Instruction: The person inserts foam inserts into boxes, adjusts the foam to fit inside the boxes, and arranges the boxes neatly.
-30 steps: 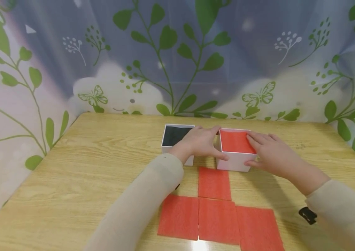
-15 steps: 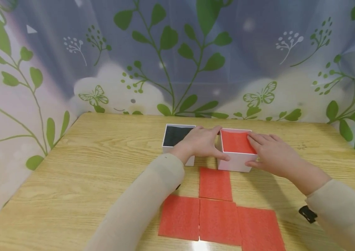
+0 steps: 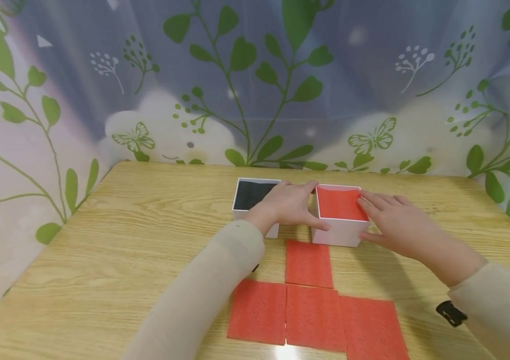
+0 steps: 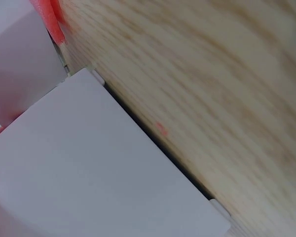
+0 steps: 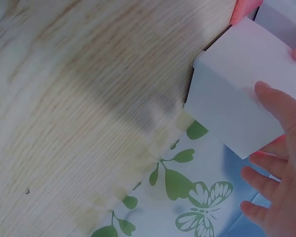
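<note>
Since the whole setup sits inside a little booth of curtain (image 3: 255,75) printed with green leaves and butterflies, there's not much room around the wooden surface (image 3: 101,240), which looks smooth and a bit shiny, so things would probably slide on it easily. Toward the back middle are two small white boxes side by side: the one with the red lining (image 3: 339,215) is on the right, and the one with the black inside (image 3: 251,197) is just beside it on the left. The left hand (image 3: 288,204) lies between them, fingers curled round the red box's left wall, thumb near its front corner. The right hand (image 3: 392,220) rests loosely against the box's right side, fingers fairly straight, not really clamping. I'd guess the box is light, stiff cardboard and easy to dent, so holding it by two opposite walls seems the way to go. In front lie four red foam squares (image 3: 313,310), flat, soft-looking, edges touching, best picked up by an edge.
</note>
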The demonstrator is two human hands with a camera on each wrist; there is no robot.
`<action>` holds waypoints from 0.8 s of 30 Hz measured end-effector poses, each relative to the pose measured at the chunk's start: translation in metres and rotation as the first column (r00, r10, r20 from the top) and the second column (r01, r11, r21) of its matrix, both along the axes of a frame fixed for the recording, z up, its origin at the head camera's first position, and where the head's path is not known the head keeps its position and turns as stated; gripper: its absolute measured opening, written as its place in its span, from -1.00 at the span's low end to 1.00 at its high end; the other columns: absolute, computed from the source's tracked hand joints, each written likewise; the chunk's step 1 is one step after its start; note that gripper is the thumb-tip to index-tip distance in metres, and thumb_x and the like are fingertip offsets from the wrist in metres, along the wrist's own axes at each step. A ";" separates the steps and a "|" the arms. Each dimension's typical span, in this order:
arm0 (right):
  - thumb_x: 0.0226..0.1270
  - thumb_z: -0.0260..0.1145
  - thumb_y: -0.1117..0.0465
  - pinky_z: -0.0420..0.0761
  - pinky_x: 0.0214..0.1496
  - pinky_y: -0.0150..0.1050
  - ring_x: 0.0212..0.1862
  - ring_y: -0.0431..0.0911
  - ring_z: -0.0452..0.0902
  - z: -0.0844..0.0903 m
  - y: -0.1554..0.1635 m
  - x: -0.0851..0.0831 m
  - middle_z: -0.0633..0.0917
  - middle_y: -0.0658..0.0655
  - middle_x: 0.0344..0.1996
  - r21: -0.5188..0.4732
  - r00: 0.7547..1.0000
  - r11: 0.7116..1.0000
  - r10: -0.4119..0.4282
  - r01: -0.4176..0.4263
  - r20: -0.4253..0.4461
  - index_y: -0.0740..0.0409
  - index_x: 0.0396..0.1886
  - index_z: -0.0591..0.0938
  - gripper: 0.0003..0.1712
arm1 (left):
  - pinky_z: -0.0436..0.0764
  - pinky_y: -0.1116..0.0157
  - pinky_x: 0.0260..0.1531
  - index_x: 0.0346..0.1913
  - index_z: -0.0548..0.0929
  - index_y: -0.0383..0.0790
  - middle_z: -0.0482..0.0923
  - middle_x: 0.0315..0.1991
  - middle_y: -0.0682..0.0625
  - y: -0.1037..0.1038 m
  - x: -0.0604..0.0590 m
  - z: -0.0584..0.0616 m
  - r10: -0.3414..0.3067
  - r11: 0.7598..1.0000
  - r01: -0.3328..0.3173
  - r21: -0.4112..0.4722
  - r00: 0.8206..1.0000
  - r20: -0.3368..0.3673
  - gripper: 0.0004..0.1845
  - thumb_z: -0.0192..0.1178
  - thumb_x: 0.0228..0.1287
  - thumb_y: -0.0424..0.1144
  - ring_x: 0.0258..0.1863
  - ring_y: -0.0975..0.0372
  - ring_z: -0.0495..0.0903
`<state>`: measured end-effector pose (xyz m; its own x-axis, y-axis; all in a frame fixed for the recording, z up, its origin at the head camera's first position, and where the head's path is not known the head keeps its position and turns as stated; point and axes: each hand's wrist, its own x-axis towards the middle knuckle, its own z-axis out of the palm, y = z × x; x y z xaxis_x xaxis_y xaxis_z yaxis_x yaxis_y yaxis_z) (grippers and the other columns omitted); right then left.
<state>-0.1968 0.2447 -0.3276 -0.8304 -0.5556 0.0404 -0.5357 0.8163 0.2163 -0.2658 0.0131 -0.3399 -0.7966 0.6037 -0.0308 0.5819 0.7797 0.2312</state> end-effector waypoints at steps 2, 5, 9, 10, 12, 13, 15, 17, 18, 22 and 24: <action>0.10 0.38 -0.09 0.26 0.17 0.24 0.21 0.29 0.29 -0.001 -0.001 0.000 0.30 0.39 0.28 0.002 1.000 1.000 -0.004 0.004 -0.005 0.41 0.26 0.36 -0.12 | 0.11 0.21 0.28 0.41 0.12 -0.11 0.50 0.08 0.22 0.000 0.000 0.000 -0.002 1.000 0.002 0.003 1.000 0.000 0.11 0.17 -0.13 0.47 0.05 0.40 0.45; 0.10 0.38 -0.09 0.28 0.17 0.23 0.20 0.29 0.29 -0.003 -0.003 0.000 0.30 0.40 0.28 0.008 1.000 1.000 -0.006 0.007 -0.012 0.42 0.25 0.37 -0.13 | 0.13 0.20 0.27 0.42 0.12 -0.12 0.50 0.08 0.21 0.000 0.001 0.001 0.001 1.000 -0.001 0.000 1.000 -0.003 0.11 0.16 -0.13 0.47 0.05 0.39 0.45; 0.10 0.39 -0.08 0.27 0.17 0.23 0.22 0.29 0.28 -0.001 -0.003 0.001 0.28 0.40 0.29 0.001 1.000 1.000 -0.011 0.011 -0.005 0.41 0.25 0.37 -0.13 | 0.14 0.20 0.27 0.42 0.12 -0.11 0.50 0.09 0.21 0.000 0.001 0.001 0.002 1.000 -0.002 0.001 1.000 -0.006 0.10 0.16 -0.12 0.47 0.06 0.38 0.45; 0.10 0.39 -0.07 0.27 0.17 0.23 0.22 0.29 0.27 0.000 -0.003 0.002 0.28 0.40 0.29 -0.004 1.000 1.000 -0.012 0.012 -0.002 0.40 0.25 0.37 -0.13 | 0.14 0.19 0.27 0.42 0.13 -0.11 0.50 0.09 0.21 0.000 0.001 0.001 0.001 1.000 -0.001 0.003 1.000 -0.005 0.10 0.16 -0.12 0.47 0.06 0.38 0.45; 0.09 0.40 -0.06 0.27 0.17 0.24 0.22 0.29 0.27 0.002 -0.003 0.004 0.29 0.39 0.29 -0.022 1.000 1.000 -0.004 0.004 0.003 0.38 0.24 0.39 -0.16 | 0.13 0.19 0.27 0.42 0.12 -0.11 0.49 0.11 0.21 0.000 0.001 0.001 -0.001 1.000 0.001 0.003 1.000 -0.001 0.11 0.16 -0.12 0.47 0.07 0.38 0.44; 0.08 0.41 -0.05 0.27 0.17 0.24 0.21 0.28 0.28 0.003 -0.003 0.005 0.31 0.39 0.28 -0.033 1.000 0.999 0.005 -0.005 0.000 0.37 0.22 0.42 -0.18 | 0.12 0.18 0.28 0.42 0.11 -0.11 0.49 0.11 0.20 0.000 0.001 0.002 -0.001 1.000 0.001 0.003 1.000 0.000 0.11 0.16 -0.13 0.48 0.07 0.37 0.44; 0.06 0.43 -0.02 0.29 0.15 0.24 0.19 0.28 0.31 0.005 -0.002 0.007 0.35 0.38 0.25 -0.056 0.999 0.998 0.032 -0.033 -0.015 0.33 0.18 0.47 -0.24 | 0.12 0.19 0.28 0.43 0.11 -0.11 0.48 0.12 0.21 0.000 0.001 0.002 0.000 1.000 0.000 -0.002 1.000 0.000 0.12 0.15 -0.14 0.49 0.08 0.37 0.44; 0.04 0.46 0.02 0.31 0.13 0.24 0.16 0.27 0.35 0.006 -0.002 0.008 0.41 0.37 0.20 -0.081 0.997 0.994 0.069 -0.072 -0.039 0.30 0.11 0.53 -0.32 | 0.12 0.19 0.28 0.43 0.10 -0.10 0.48 0.12 0.21 0.000 0.001 0.002 0.002 1.000 -0.002 -0.007 1.000 -0.001 0.14 0.15 -0.15 0.50 0.09 0.36 0.43; 0.03 0.47 0.04 0.32 0.12 0.24 0.15 0.27 0.37 0.006 -0.002 0.008 0.44 0.37 0.18 -0.095 0.994 0.991 0.090 -0.095 -0.055 0.29 0.07 0.56 -0.36 | 0.12 0.20 0.28 0.43 0.10 -0.10 0.48 0.12 0.22 0.000 0.001 0.002 0.003 1.000 -0.003 -0.009 1.000 -0.001 0.14 0.14 -0.15 0.50 0.09 0.36 0.43; -0.01 0.49 0.13 0.39 0.07 0.20 0.08 0.22 0.45 0.004 -0.002 0.009 0.54 0.32 0.06 -0.126 0.980 0.976 0.161 -0.175 -0.117 0.25 -0.05 0.62 -0.49 | 0.12 0.19 0.28 0.44 0.09 -0.11 0.47 0.13 0.22 0.000 0.001 0.002 0.004 1.000 -0.004 -0.005 1.000 0.005 0.14 0.15 -0.15 0.50 0.10 0.36 0.43; -0.03 0.50 0.16 0.42 0.05 0.17 0.05 0.19 0.49 0.003 -0.003 0.010 0.58 0.28 0.01 -0.142 0.971 0.967 0.190 -0.211 -0.144 0.24 -0.08 0.63 -0.53 | 0.13 0.19 0.28 0.44 0.09 -0.11 0.47 0.13 0.22 0.000 0.001 0.002 0.002 1.000 -0.002 -0.005 1.000 0.006 0.14 0.16 -0.15 0.49 0.10 0.36 0.43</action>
<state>-0.1867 0.2420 -0.3246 -0.6847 -0.6888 0.2382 -0.6678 0.7239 0.1734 -0.2647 0.0129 -0.3383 -0.7977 0.6018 -0.0388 0.5787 0.7821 0.2311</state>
